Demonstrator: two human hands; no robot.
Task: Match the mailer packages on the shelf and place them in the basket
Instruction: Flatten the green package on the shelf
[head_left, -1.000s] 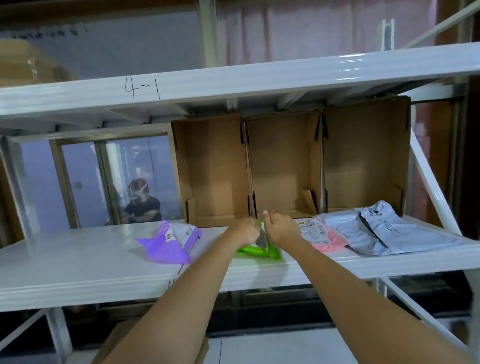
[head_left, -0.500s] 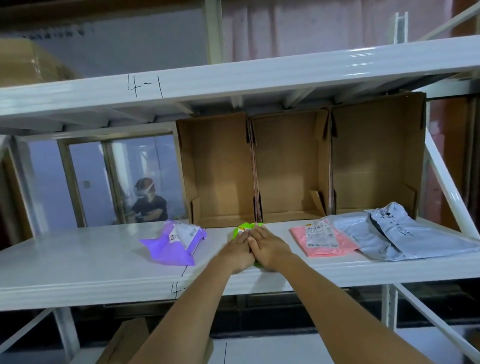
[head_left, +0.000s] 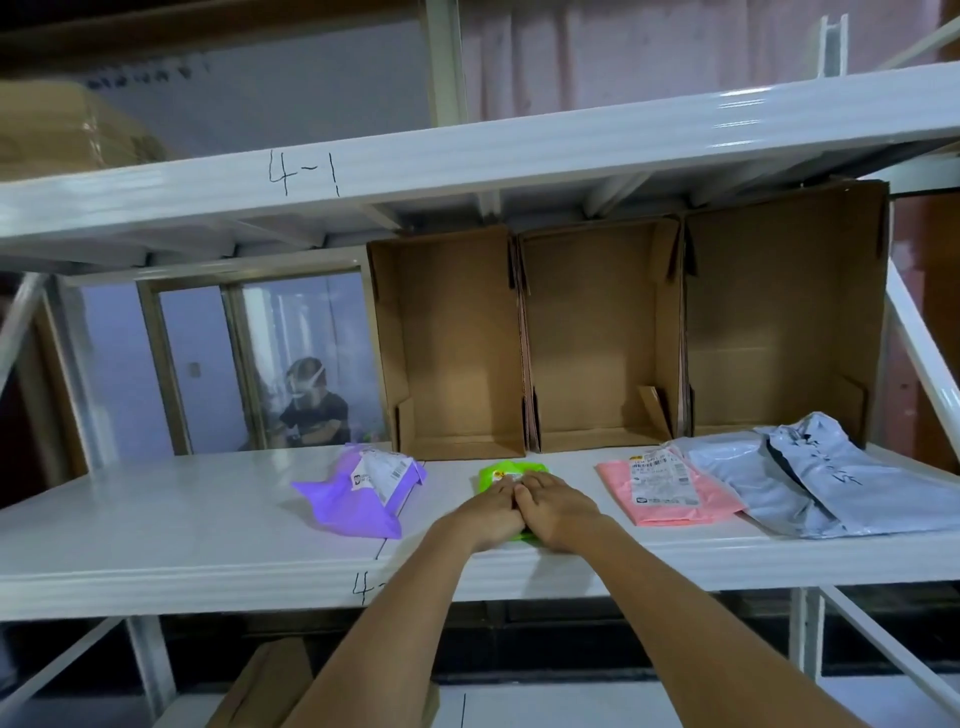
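Pressed down on the green mailer (head_left: 500, 472) with left grip (head_left: 492, 512) and right grip (head_left: 560, 512) side by side, thumbs touching, fingers laid out flat over it and not curled round anything. Left only the far end of that mailer and a sliver near the wrists showing, at the front middle of the white shelf (head_left: 156, 525).

Judged to be in the matching step: laid out and flattened one package so its label could be read against the others. Not yet lifted anything toward the basket. Could not find the basket anywhere in view.

For the next move, probably called for a pinch at the mailer's near edge, since thin film lying flat on a smooth shelf gives little to catch. Would also call for a look at the labels to find its partner, and for a downward turn to locate the basket.

Around it: purple mailer (head_left: 358, 493) well to the left, puffed and label up. Pink mailer (head_left: 667, 496) to the right, label up, tucked just beside and partly under the grey mailers (head_left: 810, 483). Behind, three open cardboard boxes (head_left: 597, 343) standing on their sides, touching, seemingly empty. Beyond the shelf, a seated person (head_left: 311, 410) behind a window.

Nothing seen between grips and neighbouring mailers; low upper shelf (head_left: 467, 156) overhead likely to limit lifting height.
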